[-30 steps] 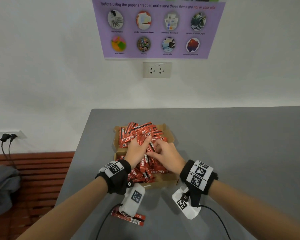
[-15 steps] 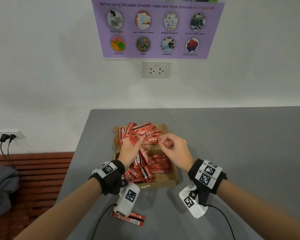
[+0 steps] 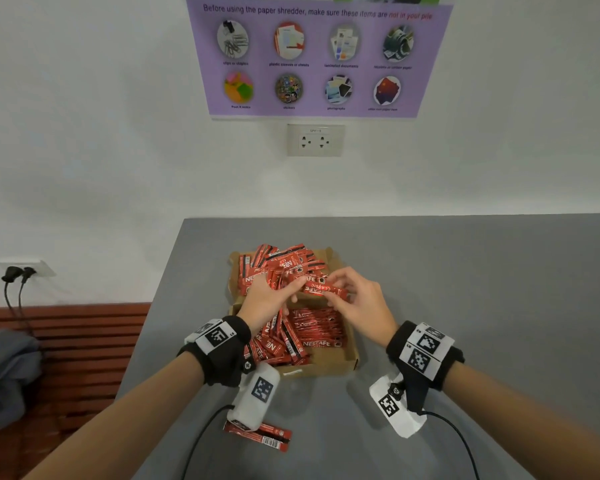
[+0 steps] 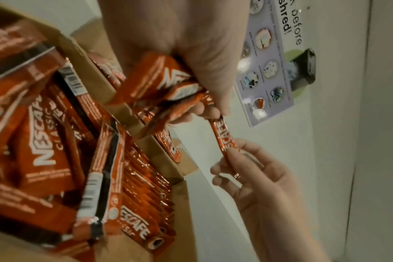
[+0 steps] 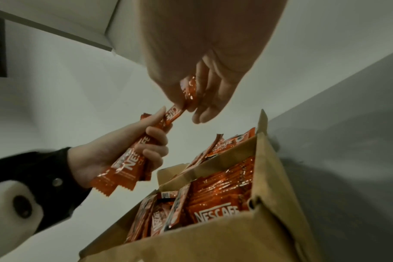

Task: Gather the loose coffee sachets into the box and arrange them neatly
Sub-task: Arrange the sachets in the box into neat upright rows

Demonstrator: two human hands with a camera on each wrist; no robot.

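I see one red coffee sachet [image 3: 323, 289] held level above the cardboard box [image 3: 343, 367], my right hand [image 3: 364, 303] pinching one end and my left hand [image 3: 267, 299] meeting the other while its curled fingers grip a small bundle of sachets [image 5: 126, 164]. Sachets fill the box, stacked at the right, jumbled at the left. Two loose sachets [image 3: 260, 436] lie on the grey table [image 3: 465, 271] near me.

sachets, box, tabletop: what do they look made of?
Sachets: glossy red foil or plastic film, judging by the bright glints and crimped, serrated ends; which one is unclear.
Box: plain brown corrugated cardboard, matte, with creased flaps and raw edges.
Tabletop: smooth grey surface, matte with no glare; probably laminate, though the pictures leave it open.
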